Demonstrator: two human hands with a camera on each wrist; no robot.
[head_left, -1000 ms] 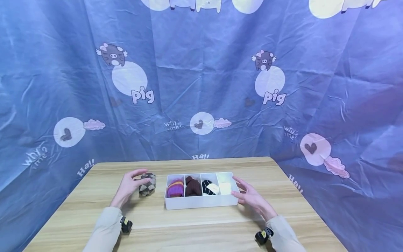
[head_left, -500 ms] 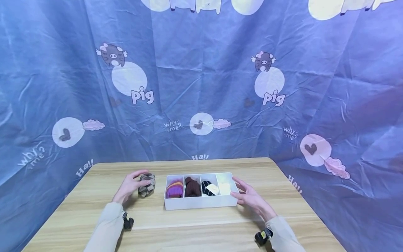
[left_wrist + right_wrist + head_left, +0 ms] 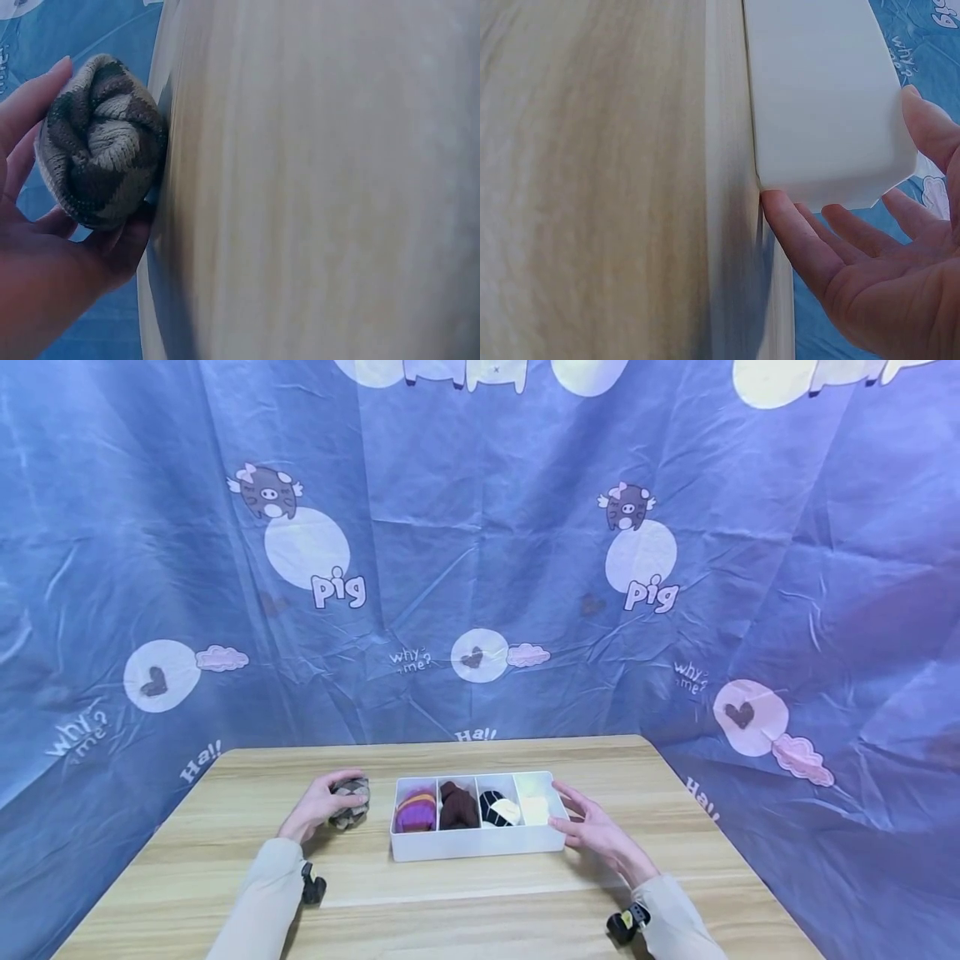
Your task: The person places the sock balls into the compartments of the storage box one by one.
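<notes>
My left hand (image 3: 321, 803) grips a balled pair of socks (image 3: 351, 802) in a grey, brown and beige pattern, left of the box. In the left wrist view, its fingers and thumb lie around the knitted ball (image 3: 105, 146), right by the tabletop. A white divided box (image 3: 480, 841) stands mid-table. Its compartments hold purple striped socks (image 3: 416, 812), dark brown socks (image 3: 459, 808) and black-and-white socks (image 3: 500, 807); the rightmost shows only white inside. At the box's right end rests my right hand (image 3: 600, 835), its fairly straight fingers touching the end wall and its thumb the near side.
The wooden table (image 3: 465, 910) extends around the box, its far edge close to a blue curtain (image 3: 480, 560) printed with pigs. A dark wrist camera (image 3: 313, 885) sits on the left wrist and another camera (image 3: 626, 925) on the right.
My left hand has shifted slightly right and its fingers have closed further over the patterned socks. The right hand and the box have stayed in place.
</notes>
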